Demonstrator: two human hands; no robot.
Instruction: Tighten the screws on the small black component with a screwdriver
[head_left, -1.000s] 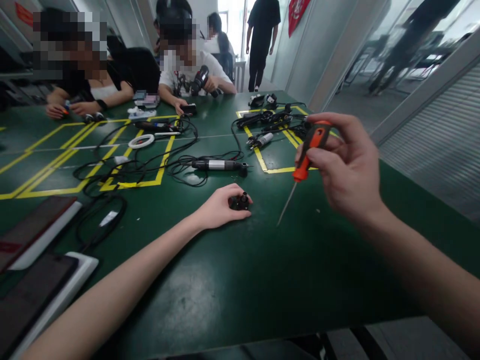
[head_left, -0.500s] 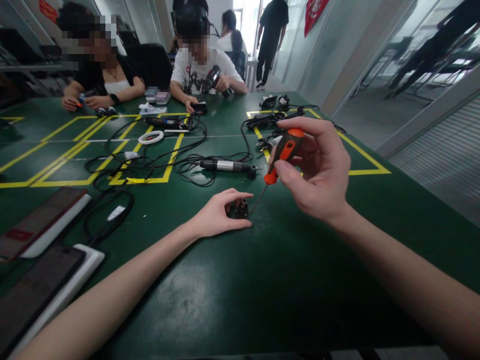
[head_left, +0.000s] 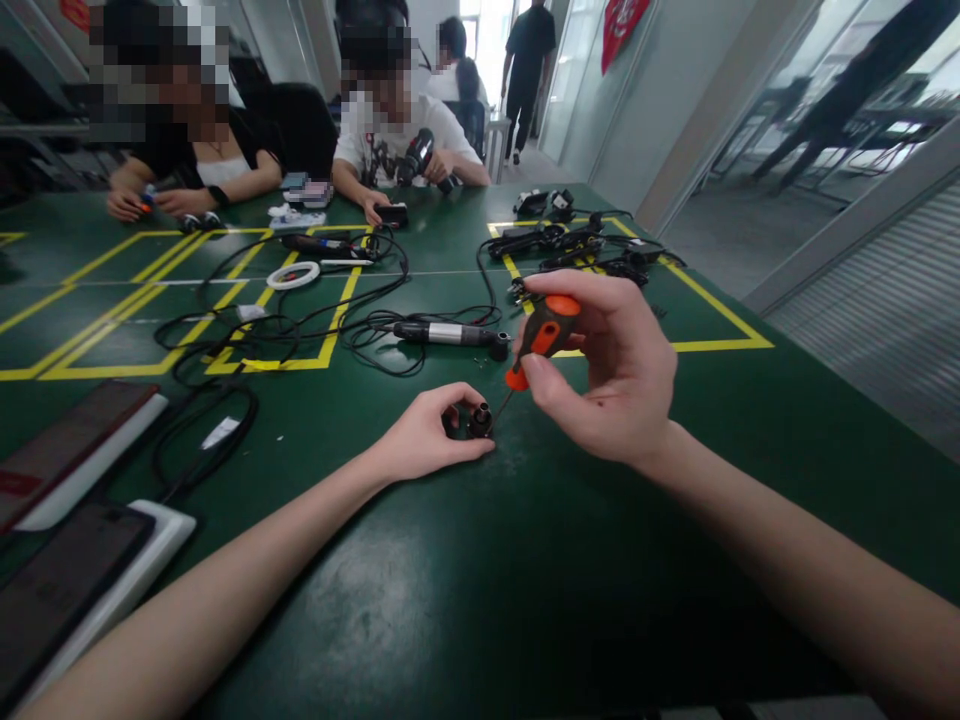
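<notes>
Orange and dark grey, a screwdriver (head_left: 551,328) slants down to the left in the right hand (head_left: 615,370), its handle pinched between the thumb and bent fingers. Its tip points at a small black part (head_left: 480,424); whether the 2 touch, I cannot tell. That part stands on the green table (head_left: 480,600), a short tube at its top, held by the left hand (head_left: 424,435) with the thumb on the near side and the fingers curved around the far side. Just beyond lies a black-and-silver tool (head_left: 450,333) beside looped black cables (head_left: 375,335). Farther left, a white ring (head_left: 293,276) rests within yellow tape (head_left: 326,350). At the near left are 2 flat, dark-topped objects (head_left: 79,445) with white edges. Across the table, at the far side, a person in a white top (head_left: 457,135) holds a dark, drill-shaped tool (head_left: 417,160).
</notes>
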